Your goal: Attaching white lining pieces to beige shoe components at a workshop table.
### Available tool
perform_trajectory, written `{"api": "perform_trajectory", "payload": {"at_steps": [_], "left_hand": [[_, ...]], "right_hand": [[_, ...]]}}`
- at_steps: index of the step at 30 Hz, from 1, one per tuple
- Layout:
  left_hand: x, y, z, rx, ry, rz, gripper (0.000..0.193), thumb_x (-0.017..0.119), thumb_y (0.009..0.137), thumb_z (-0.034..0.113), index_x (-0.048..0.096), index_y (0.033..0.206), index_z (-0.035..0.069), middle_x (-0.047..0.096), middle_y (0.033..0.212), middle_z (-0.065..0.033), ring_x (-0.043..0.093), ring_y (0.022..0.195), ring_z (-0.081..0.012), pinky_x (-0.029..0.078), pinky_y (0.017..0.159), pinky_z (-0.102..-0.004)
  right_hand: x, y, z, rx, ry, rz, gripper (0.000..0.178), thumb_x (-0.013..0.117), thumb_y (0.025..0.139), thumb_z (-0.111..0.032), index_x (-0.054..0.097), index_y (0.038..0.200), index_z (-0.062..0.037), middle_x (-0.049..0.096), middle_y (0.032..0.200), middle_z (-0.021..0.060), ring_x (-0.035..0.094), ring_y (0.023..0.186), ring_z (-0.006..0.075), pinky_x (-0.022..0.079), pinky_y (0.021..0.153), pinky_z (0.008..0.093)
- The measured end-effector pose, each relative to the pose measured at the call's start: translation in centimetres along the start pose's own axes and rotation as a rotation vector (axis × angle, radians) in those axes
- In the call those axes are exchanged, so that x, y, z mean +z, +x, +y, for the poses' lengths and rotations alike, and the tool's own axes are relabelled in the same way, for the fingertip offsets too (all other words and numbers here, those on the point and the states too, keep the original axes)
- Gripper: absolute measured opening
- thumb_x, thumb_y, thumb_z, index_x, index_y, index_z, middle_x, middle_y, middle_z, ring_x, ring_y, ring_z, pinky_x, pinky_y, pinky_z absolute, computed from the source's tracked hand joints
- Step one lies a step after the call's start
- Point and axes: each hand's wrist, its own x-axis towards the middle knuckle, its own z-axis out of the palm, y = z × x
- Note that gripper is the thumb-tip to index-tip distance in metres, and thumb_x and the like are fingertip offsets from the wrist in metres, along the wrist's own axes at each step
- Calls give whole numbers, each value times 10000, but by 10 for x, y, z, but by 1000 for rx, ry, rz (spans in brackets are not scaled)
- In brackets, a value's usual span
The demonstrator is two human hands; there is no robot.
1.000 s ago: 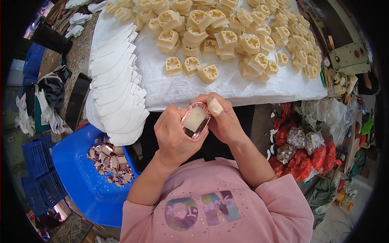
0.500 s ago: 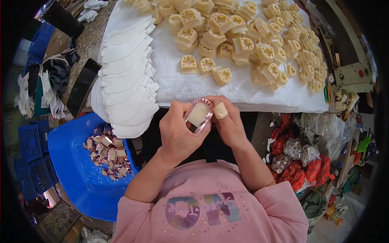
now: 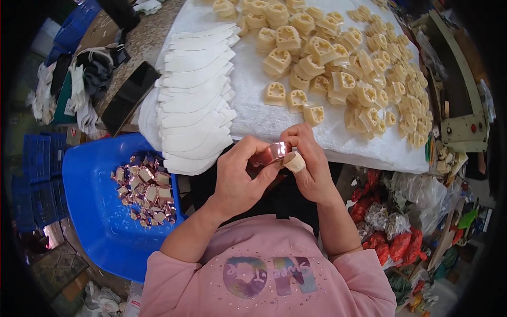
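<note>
Both hands meet at the near edge of the white cloth-covered table [image 3: 248, 113]. My left hand [image 3: 240, 177] and my right hand [image 3: 309, 164] together pinch a small shiny rose-coloured piece [image 3: 270, 153], partly hidden by the fingers. A pale bandage wraps my right thumb. Just beyond the hands lie several cream plastic moulded pieces [image 3: 296, 99], part of a large heap [image 3: 348, 53] spread over the cloth. To the left of the hands a fanned stack of white flat cut shapes [image 3: 195, 95] rests on the cloth.
A blue tub [image 3: 95, 211] at my lower left holds several shiny rose-coloured wrapped pieces [image 3: 145, 190]. Blue crates [image 3: 37, 169] stand further left. A machine with a red button [image 3: 467, 127] is at the right, with bags of red and clear material [image 3: 391, 227] below it.
The view has shifted, so the hands and the held piece sit slightly lower and right in the picture. Both hands keep hold of the piece, now turned more edge-on.
</note>
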Motion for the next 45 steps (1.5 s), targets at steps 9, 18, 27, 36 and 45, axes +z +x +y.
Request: {"api": "perform_trajectory", "payload": {"at_steps": [9, 18, 27, 36, 45], "left_hand": [[-89, -34, -24, -30, 238, 395, 125, 565, 851, 0, 573, 974, -20, 584, 912, -42, 543, 787, -91, 439, 716, -224], [-168, -87, -48, -247, 1192, 766, 255, 605, 795, 28, 608, 1049, 25, 571, 945, -122, 537, 910, -260, 414, 843, -354], [-92, -4, -13, 355, 624, 276, 377, 639, 648, -59, 604, 1010, 39, 559, 1004, -138, 545, 935, -306, 438, 825, -383], [-60, 20, -25, 398, 909, 110, 378, 639, 685, -19, 565, 1056, -16, 561, 1106, -128, 521, 1062, -298, 416, 889, -393], [-61, 16, -29, 429, 858, 113, 324, 645, 706, -16, 598, 1025, -48, 603, 1059, -167, 553, 1010, -325, 433, 869, -395]], "right_hand": [[25, 52, -3, -100, -206, -10, 247, 623, 778, -68, 573, 1015, -20, 532, 955, 129, 484, 925, 312, 402, 793, 376], [47, 97, 13, -127, -463, 51, 268, 593, 725, -1, 590, 993, -1, 542, 935, 134, 478, 921, 309, 401, 805, 387], [57, 127, 18, 67, -613, 83, 182, 567, 707, -2, 586, 888, -19, 535, 902, 124, 471, 895, 306, 379, 786, 402], [56, 114, 5, -208, -550, -13, 174, 543, 697, 32, 542, 855, -42, 502, 873, 100, 435, 897, 302, 331, 781, 392], [63, 85, -8, -16, 72, 67, 111, 534, 804, 9, 524, 915, 3, 573, 822, 123, 572, 745, 295, 454, 668, 349]]}}
